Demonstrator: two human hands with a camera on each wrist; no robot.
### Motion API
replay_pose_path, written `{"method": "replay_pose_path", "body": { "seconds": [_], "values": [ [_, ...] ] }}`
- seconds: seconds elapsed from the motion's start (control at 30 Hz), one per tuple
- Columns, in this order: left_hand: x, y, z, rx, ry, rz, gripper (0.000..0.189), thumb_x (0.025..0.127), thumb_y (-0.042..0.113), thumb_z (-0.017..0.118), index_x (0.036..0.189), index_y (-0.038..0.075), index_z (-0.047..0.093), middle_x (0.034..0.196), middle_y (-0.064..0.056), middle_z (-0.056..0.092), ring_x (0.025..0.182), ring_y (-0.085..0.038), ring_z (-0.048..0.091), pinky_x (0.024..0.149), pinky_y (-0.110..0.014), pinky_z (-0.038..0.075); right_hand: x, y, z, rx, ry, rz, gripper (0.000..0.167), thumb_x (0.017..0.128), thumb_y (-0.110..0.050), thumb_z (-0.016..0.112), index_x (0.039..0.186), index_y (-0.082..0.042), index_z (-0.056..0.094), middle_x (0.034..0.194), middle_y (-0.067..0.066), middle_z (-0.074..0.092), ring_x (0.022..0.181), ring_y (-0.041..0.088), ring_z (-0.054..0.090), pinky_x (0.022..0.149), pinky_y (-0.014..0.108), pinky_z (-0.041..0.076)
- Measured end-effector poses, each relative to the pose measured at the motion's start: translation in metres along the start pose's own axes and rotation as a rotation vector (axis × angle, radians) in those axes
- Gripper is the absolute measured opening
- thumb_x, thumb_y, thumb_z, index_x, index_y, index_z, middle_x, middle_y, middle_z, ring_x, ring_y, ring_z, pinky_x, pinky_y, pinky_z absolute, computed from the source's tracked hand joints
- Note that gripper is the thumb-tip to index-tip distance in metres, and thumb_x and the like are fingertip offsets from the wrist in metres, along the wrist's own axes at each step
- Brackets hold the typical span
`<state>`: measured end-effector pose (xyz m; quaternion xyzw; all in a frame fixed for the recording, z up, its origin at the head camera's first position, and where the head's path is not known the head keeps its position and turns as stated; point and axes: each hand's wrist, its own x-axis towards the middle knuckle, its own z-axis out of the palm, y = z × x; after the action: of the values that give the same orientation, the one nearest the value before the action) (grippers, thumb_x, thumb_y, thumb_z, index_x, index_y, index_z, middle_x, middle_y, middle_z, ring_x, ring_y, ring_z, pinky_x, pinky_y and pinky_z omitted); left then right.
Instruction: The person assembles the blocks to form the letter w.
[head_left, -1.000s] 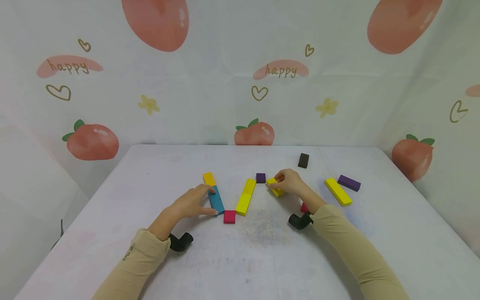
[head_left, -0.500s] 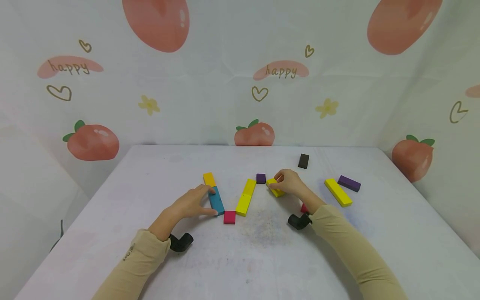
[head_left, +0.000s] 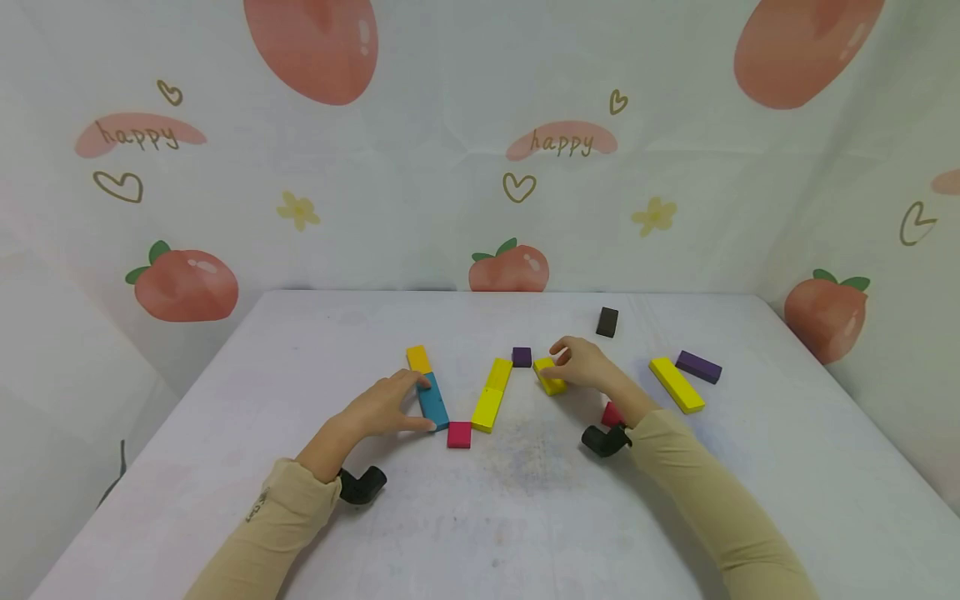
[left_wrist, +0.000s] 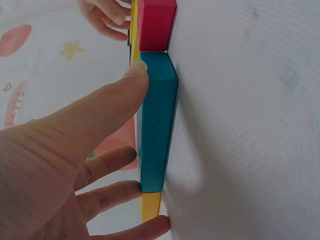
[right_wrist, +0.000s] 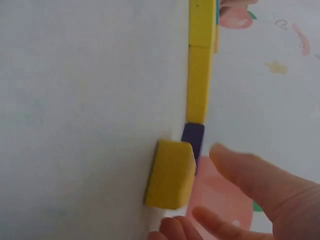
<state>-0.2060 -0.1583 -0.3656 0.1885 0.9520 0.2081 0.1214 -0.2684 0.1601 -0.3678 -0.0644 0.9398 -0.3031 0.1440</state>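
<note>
My left hand [head_left: 382, 406] lies over a blue block [head_left: 435, 404], with its thumb and fingertips along the block's top edge and the fingers extended. An orange block [head_left: 418, 358] adjoins the blue one's far end and a red block [left_wrist: 156, 25] its near end. On the right, my right hand [head_left: 587, 365] hovers at a short yellow block [head_left: 555, 387], thumb and fingers spread around it. In the right wrist view the thumb stands apart from that yellow block [right_wrist: 170, 175]. A small purple block [head_left: 522, 357] sits between it and two end-to-end yellow blocks [head_left: 492, 395].
Farther right lie a long yellow block [head_left: 677, 385] and a long purple block [head_left: 698, 367]. A dark block [head_left: 607, 322] is near the table's back edge. Another red block [head_left: 612, 414] is partly hidden by the right wrist. A printed cloth [head_left: 420, 167] hangs behind the table.
My right hand has loosened off the short yellow block, its fingers lifting slightly, and that block has turned a little. The left hand has stayed put.
</note>
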Motion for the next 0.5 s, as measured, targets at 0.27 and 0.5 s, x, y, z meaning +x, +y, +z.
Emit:
{"method": "replay_pose_path", "body": {
  "seconds": [0.27,0.5],
  "values": [
    [0.0000,0.0006,-0.0012,0.001,0.000,0.004,0.058,0.078,0.035,0.074,0.122,0.005,0.052,0.132,-0.018,0.050,0.110,-0.032,0.049,0.101,-0.050,0.041,-0.0049,0.0080,-0.0100,-0.009,-0.139,-0.087,0.065,0.076,-0.028,0.076,0.129,-0.005,0.047,0.120,0.022,0.057,0.104,0.031,0.056,0.093,0.045,0.048],
    [-0.0004,0.0010,-0.0011,-0.002,-0.004,-0.001,0.057,0.078,0.034,0.075,0.122,0.006,0.052,0.131,-0.017,0.050,0.110,-0.032,0.049,0.102,-0.050,0.041,-0.0038,0.0109,-0.0075,-0.014,-0.167,-0.080,0.067,0.075,-0.026,0.077,0.131,-0.007,0.046,0.123,0.022,0.055,0.105,0.031,0.057,0.095,0.046,0.048]
  ]
}}
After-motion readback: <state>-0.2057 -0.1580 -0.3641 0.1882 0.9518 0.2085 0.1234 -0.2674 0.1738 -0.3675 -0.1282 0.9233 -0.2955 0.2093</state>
